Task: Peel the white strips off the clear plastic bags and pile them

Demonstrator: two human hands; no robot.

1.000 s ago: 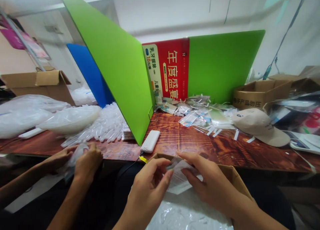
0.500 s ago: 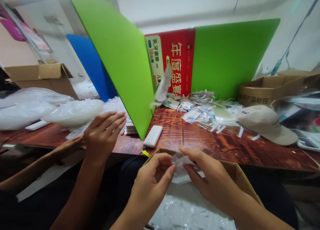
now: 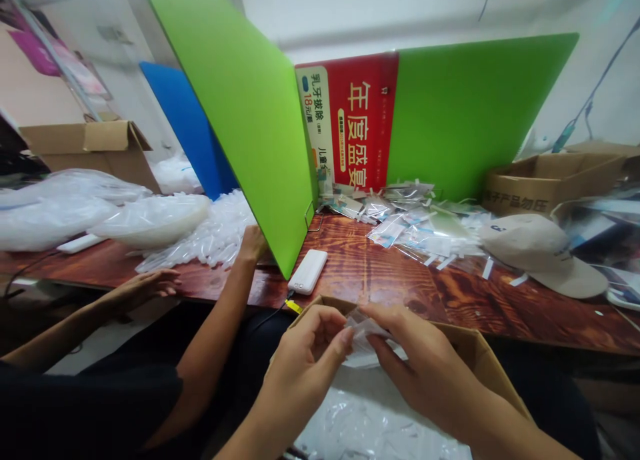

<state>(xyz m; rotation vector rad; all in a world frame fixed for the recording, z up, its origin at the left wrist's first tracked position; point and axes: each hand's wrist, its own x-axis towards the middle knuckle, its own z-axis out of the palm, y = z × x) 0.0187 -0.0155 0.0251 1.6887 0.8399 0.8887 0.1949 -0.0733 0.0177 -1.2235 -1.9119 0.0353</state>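
Note:
My left hand (image 3: 313,360) and my right hand (image 3: 420,357) pinch a small clear plastic bag (image 3: 367,337) between them, thumbs and fingertips on its edges. The bag is see-through and crumpled; whether anything lies inside it I cannot tell. Both hands are over an open cardboard box (image 3: 483,360) on my lap. Many clear plastic pieces (image 3: 375,420) fill the box below my wrists, their exact kind unclear. Beyond the box, a white power bank (image 3: 308,272) with a cable lies on the wooden table (image 3: 395,280).
A green panel (image 3: 240,113) stands upright left of centre. Clear packets (image 3: 415,220) are heaped at the back, beside a beige cap (image 3: 540,253) and another cardboard box (image 3: 555,180). At left, a co-worker's hands (image 3: 145,290) are near a pile of white plastic pieces (image 3: 210,237).
A packet that was in the air before the red sign is gone from there. The co-worker's raised hand has moved down behind the green panel. My hands keep nearly the same pinch.

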